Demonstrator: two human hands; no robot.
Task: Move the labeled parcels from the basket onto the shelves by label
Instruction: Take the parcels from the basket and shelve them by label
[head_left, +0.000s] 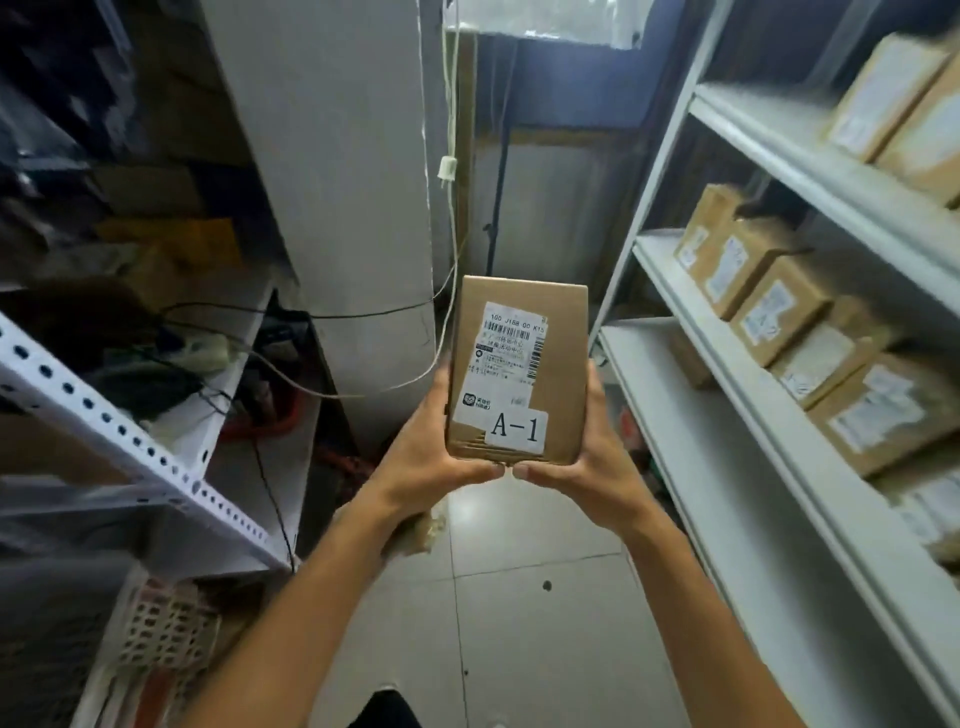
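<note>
A brown cardboard parcel (563, 338) with a white shipping label and a sticker reading "A-1" is held up in front of me at chest height. My left hand (431, 452) grips its left side and bottom. My right hand (587, 457) grips its right side and bottom, and the thumbs meet under the box. The white shelves (727, 364) on the right carry several similar labeled parcels (779, 312) in rows. A white perforated basket (166, 623) shows at the lower left, its contents hidden.
A metal rack (130, 441) cluttered with cables and dark items stands on the left. A white pillar (337, 208) rises ahead with a cord and plug (447, 169) hanging beside it. Grey tiled floor (519, 623) runs between the rack and the shelves.
</note>
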